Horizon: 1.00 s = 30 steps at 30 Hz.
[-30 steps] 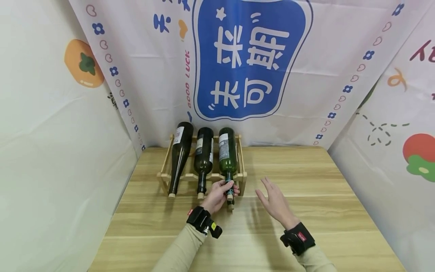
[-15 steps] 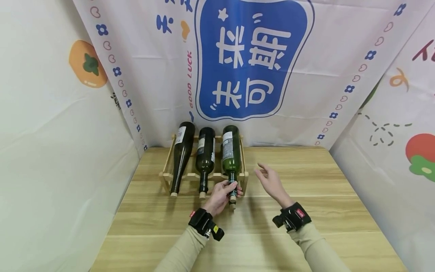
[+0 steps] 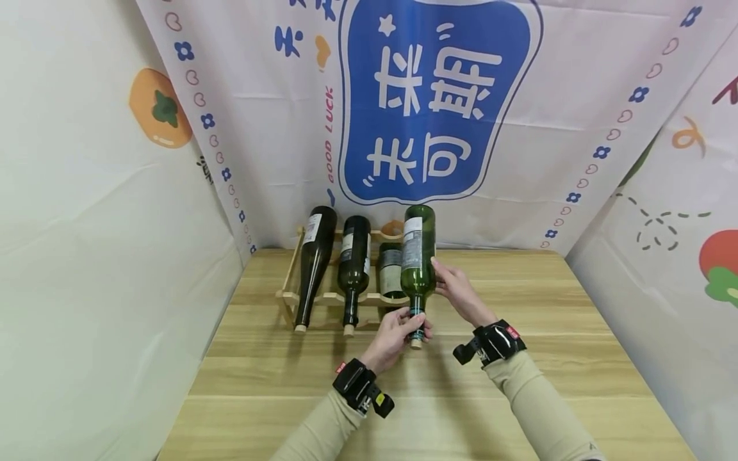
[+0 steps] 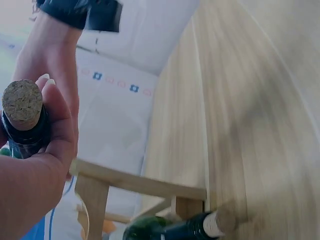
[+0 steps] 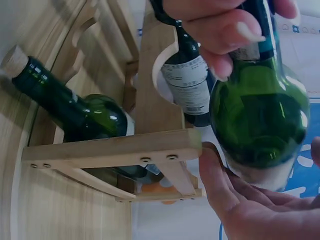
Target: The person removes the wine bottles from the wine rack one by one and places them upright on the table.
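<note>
My left hand [image 3: 392, 339] grips the neck of a green wine bottle [image 3: 418, 272], whose cork points toward me. In the left wrist view the cork [image 4: 22, 102] shows above the curled fingers. My right hand [image 3: 458, 294] is at the right side of the bottle's body; in the right wrist view its extended fingers lie under the body. The bottle is above the right end of a wooden wine rack [image 3: 331, 298]. Two dark wine bottles, a slim one [image 3: 314, 256] and a broader one [image 3: 353, 262], lie on the rack's top level.
A labelled green bottle [image 3: 392, 278] lies lower in the rack at the right; its corked neck [image 5: 37, 77] shows in the right wrist view. The rack stands on a wooden table [image 3: 507, 397] near the back edge. Printed cloth [image 3: 553, 147] hangs behind.
My left hand has lifted the green wine bottle off the rack's top right slot and moved it right, uncovering the lower bottle. My right hand has come in to the bottle's side.
</note>
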Motion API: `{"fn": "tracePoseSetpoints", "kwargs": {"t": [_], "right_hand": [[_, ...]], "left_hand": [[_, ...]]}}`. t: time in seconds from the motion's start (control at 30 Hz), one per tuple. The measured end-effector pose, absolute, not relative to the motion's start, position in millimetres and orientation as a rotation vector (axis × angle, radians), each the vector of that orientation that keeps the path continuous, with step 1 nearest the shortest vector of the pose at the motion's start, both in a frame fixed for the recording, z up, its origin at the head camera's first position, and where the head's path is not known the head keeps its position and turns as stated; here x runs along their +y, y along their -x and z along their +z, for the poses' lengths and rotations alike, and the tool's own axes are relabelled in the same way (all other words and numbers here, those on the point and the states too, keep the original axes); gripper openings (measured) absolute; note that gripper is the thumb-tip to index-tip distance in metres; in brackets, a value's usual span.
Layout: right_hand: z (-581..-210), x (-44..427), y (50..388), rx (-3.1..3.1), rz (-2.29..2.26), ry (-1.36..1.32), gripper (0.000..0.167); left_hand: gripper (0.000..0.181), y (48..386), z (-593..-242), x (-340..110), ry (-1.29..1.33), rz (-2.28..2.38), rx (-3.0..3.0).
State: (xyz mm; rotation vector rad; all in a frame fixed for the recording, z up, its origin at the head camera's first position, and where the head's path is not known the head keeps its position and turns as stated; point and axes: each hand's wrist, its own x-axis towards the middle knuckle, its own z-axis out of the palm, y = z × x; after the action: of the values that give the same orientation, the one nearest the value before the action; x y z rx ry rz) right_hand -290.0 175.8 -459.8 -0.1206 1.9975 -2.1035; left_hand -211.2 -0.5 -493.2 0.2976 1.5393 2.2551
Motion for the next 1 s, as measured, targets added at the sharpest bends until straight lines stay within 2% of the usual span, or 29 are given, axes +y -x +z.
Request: {"fn": "tracePoseSetpoints", "kwargs": {"t": [0.3, 0.8, 1.0], "right_hand": [[-451.2, 197.4, 288.2, 1.926, -2.118, 0.156, 0.061], [-465.4, 243.7, 280.2, 1.976, -2.065, 0.18, 0.057], [-467.8, 262.1, 276.7, 2.007, -2.03, 0.164, 0.06]], "left_hand": [[0.031, 206.4, -487.1, 28.8, -0.304, 2.229, 1.568], [0.023, 200.6, -496.6, 74.2, -0.296, 2.2, 1.51], [0.027, 198.6, -497.1, 93.3, -0.275, 2.199, 1.466]]}}
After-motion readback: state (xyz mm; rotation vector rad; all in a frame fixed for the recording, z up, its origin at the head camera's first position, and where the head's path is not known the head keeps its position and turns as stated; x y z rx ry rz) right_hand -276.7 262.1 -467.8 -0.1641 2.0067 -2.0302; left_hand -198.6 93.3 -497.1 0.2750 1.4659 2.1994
